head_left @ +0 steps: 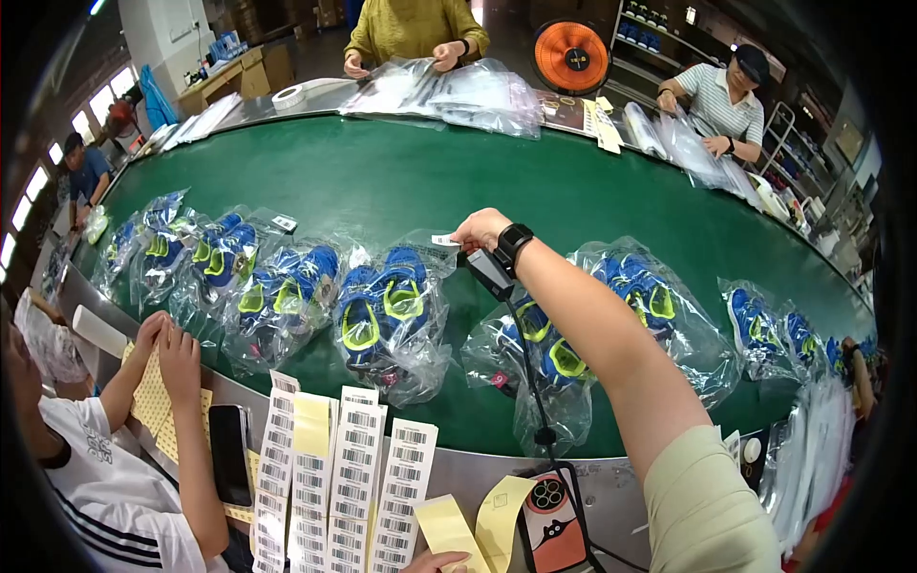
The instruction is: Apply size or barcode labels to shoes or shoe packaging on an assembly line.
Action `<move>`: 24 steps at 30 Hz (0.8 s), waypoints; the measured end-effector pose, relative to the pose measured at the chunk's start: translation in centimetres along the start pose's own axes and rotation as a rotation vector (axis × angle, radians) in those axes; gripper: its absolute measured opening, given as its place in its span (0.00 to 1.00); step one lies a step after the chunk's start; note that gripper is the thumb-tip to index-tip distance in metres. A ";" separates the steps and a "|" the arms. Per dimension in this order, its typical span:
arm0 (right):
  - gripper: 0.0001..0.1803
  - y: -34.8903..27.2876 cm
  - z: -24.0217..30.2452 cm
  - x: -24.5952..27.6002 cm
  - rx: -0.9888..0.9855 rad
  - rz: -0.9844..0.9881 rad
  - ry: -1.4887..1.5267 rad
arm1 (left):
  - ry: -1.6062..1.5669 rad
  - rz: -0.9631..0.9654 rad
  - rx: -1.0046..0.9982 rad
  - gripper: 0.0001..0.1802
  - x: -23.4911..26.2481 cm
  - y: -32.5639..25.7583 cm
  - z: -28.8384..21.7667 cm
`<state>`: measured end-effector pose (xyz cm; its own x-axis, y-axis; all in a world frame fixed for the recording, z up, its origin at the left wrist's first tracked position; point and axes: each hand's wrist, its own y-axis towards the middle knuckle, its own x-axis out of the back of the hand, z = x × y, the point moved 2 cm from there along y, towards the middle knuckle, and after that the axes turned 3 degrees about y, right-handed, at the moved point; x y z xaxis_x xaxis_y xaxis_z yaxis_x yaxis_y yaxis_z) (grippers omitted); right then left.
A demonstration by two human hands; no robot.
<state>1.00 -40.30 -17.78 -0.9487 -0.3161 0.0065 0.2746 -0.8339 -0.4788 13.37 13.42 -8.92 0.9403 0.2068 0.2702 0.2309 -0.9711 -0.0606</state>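
Observation:
My right hand (pixel 482 229) reaches over the green belt, its fingertips pinched on a small white label (pixel 444 240) at the upper corner of a clear plastic bag. Inside that bag lies a pair of blue shoes (pixel 401 298) with lime-green linings. Beneath the wrist, which wears a black watch, sits a small grey and black device (pixel 489 275) with a black cord. Only the fingers of my left hand (pixel 441 562) show at the bottom edge, gripping a yellow backing strip (pixel 449 530). Beside it lie long strips of barcode labels (pixel 406 482).
More bagged shoes (pixel 287 286) line the green conveyor belt (pixel 334 172) on both sides. A phone (pixel 554 525) lies at the near edge, another phone (pixel 230 454) farther left. Co-workers sit around the belt; one person's hands (pixel 172 353) are close on the left.

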 end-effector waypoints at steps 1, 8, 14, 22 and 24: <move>0.07 -0.3 -0.1 -0.7 0.044 -0.057 -0.069 | 0.002 0.007 0.016 0.08 0.1 -0.2 0.0; 0.56 -6.1 2.2 0.9 0.258 -0.223 -0.205 | -0.031 0.006 0.056 0.08 -0.2 -0.5 0.1; 0.32 -24.0 4.1 4.7 0.267 -0.006 -0.680 | -0.142 -0.021 0.044 0.09 0.5 -0.1 -0.3; 0.38 -27.5 -2.4 0.3 0.416 0.035 -1.012 | -0.330 0.070 0.168 0.10 0.3 0.1 -3.0; 0.37 -25.0 -3.4 0.6 0.640 0.095 -0.878 | -0.311 0.084 0.114 0.13 0.4 0.2 -5.4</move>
<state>-6.99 -18.10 -8.80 -0.5466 -0.3928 0.7395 0.6124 -0.7898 0.0332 12.48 12.62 -3.58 0.9843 0.1706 -0.0452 0.1598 -0.9703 -0.1818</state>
